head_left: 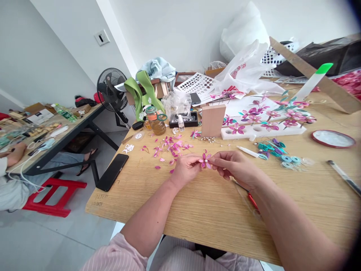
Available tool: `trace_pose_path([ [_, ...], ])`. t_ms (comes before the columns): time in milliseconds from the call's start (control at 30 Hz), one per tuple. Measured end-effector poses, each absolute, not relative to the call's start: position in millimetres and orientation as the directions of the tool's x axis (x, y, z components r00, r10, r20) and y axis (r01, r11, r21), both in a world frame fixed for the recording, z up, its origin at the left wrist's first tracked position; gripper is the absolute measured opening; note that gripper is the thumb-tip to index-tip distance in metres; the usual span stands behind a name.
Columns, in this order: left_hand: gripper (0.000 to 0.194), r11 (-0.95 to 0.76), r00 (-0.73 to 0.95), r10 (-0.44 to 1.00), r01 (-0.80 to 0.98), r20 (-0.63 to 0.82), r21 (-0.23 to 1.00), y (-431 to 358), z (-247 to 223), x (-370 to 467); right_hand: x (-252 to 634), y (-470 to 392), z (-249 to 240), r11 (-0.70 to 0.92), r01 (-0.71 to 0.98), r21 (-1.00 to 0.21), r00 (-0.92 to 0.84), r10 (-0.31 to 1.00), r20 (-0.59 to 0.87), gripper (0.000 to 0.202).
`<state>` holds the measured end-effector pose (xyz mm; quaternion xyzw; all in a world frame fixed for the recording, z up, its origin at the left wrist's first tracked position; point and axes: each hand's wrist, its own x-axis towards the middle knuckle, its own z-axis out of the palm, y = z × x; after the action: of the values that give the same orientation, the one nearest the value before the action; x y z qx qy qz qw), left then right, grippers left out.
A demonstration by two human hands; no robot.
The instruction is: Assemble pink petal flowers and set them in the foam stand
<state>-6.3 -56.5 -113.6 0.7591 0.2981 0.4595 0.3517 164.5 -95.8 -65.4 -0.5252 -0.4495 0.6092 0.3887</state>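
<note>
Between my two hands, just above the front part of the table, is a pink artificial flower with a pearl-like centre. My left hand pinches it from the left side. From the right, my right hand has its thumb and forefinger closed at a petal's edge. Loose pink petals lie scattered beyond my left hand. Past my right hand are a white pen-like tube and rolls of teal and purple ribbon or tape. A red-handled tool lies partly hidden under my right forearm.
Finished flowers stand in a white foam block beside a wooden block. A glass jar, a small spray bottle and a black phone are on the left. A red-rimmed dish sits right. Another person's hand is far left.
</note>
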Motion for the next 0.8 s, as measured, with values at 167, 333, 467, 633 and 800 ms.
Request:
trace_pose_path([
  [167,0.025,-0.379,0.370,0.866,0.046,0.337,0.924,-58.2,-115.3,-5.1,164.1,-95.9,-65.0,-0.289,0.002,-0.957,-0.154,0.946,-0.286,0.036],
  [333,0.029,-0.329,0.377,0.878,0.023,0.296,0.944,-60.7,-109.3,-5.5,163.8,-96.7,-64.7,-0.295,-0.023,-0.955,-0.163,0.944,-0.288,0.035],
  [467,0.030,-0.329,0.387,0.873,0.019,0.296,0.944,-62.4,-102.6,-5.4,164.7,-96.6,-66.3,-0.297,-0.061,-0.953,-0.173,0.943,-0.283,0.035],
  [633,0.033,-0.340,0.382,0.868,-0.008,0.317,0.940,-64.1,-98.2,-4.8,164.0,-96.4,-67.6,-0.307,-0.130,-0.943,-0.186,0.942,-0.281,0.036],
  [800,0.034,-0.346,0.365,0.871,-0.016,0.328,0.938,-63.7,-99.5,-5.2,162.5,-97.3,-67.0,-0.296,-0.176,-0.939,-0.186,0.946,-0.264,0.036],
])
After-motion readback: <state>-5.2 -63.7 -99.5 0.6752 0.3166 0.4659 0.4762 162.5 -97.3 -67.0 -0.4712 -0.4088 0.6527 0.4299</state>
